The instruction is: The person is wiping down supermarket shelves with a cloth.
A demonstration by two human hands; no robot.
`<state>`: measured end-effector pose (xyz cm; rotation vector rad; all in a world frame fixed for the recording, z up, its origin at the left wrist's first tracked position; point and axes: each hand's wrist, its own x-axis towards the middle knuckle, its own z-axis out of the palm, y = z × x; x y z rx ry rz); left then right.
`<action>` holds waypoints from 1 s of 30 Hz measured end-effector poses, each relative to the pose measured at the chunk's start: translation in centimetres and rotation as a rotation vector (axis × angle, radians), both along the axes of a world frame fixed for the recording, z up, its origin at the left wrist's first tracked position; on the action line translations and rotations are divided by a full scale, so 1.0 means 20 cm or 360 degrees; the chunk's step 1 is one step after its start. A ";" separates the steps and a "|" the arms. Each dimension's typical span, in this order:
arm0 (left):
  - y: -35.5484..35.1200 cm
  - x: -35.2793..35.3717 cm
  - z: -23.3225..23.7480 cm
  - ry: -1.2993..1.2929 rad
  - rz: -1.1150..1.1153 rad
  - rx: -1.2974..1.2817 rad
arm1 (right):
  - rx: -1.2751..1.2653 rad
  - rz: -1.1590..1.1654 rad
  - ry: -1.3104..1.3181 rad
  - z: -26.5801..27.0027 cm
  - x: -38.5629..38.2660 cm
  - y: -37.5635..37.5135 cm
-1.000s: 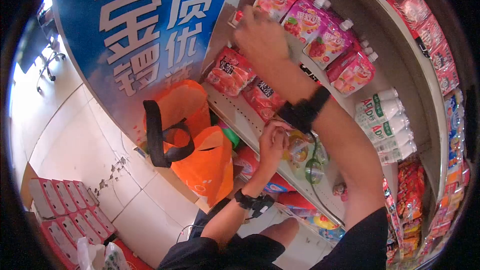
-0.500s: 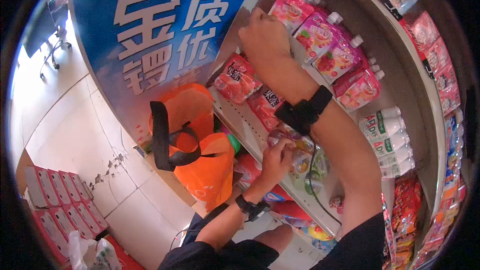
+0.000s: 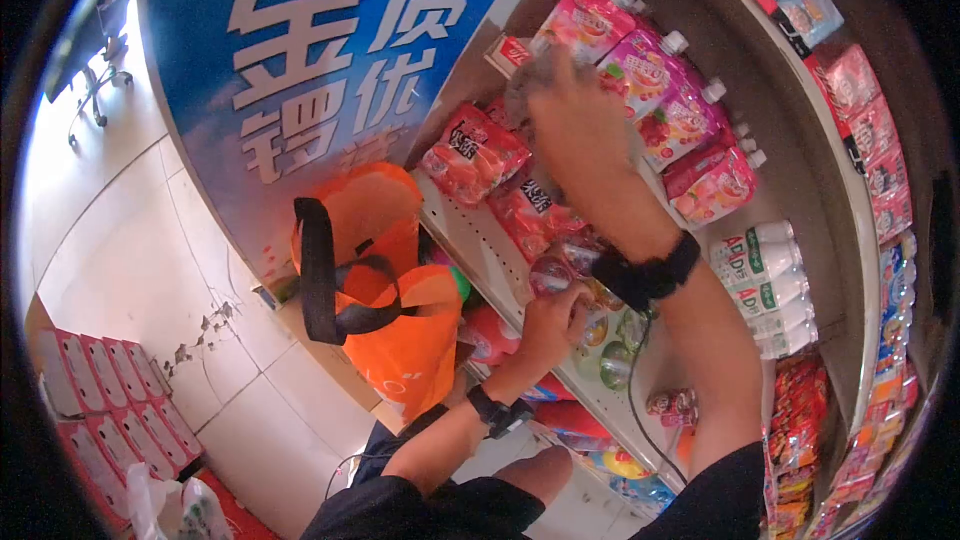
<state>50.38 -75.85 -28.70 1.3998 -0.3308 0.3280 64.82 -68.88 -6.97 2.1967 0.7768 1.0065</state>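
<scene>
My right hand (image 3: 580, 125) reaches over the shelf, fingers curled and smeared by motion, with a blurred grey, cloth-like patch (image 3: 527, 85) at its fingertips. It is beside pink and purple spouted jelly pouches (image 3: 640, 70) and above red jelly packs (image 3: 475, 152). My left hand (image 3: 552, 328) is lower, at the shelf's front edge, with its fingers curled in. It is next to round, clear-wrapped jelly cups (image 3: 615, 365) in several colours. What the left fingers hold, if anything, is hidden.
An orange bag (image 3: 400, 360) with black straps stands left of the shelf, before a blue sign (image 3: 300, 70). White bottles (image 3: 770, 285) stand on the shelf to the right. Red-and-white boxes (image 3: 115, 390) are stacked on the floor. A cable (image 3: 645, 430) hangs from my right wrist.
My right hand has moved right and slightly down, and the grey patch now shows at its fingers. A small red-and-white box has come into view behind it. The left hand has barely moved.
</scene>
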 end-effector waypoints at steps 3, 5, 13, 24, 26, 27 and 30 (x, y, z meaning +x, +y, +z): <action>0.00 0.01 0.00 -0.0234 0.0155 0.0000 | 0.0047 -0.0099 0.0087 0.01 0.01 0.01; 0.02 0.01 0.02 -0.0203 0.0119 -0.0010 | -0.0095 -0.0014 -0.0012 -0.02 0.13 0.06; 0.04 -0.01 0.02 -0.0172 0.0072 0.0124 | 0.0008 -0.0020 0.0055 -0.02 0.17 0.15; 0.03 -0.02 0.04 -0.0201 0.0109 0.0065 | -0.0001 -0.0051 0.0023 -0.01 0.05 0.04; 0.03 -0.02 0.04 -0.0228 0.0131 0.0177 | -0.0003 0.0034 0.0018 -0.01 0.12 0.13; 0.03 -0.03 0.03 -0.0239 0.0167 0.0273 | 0.0010 0.0019 0.0014 -0.02 0.12 0.13; 0.03 -0.03 0.03 -0.0232 0.0227 0.0339 | 0.0067 0.0006 0.0003 -0.01 0.07 0.07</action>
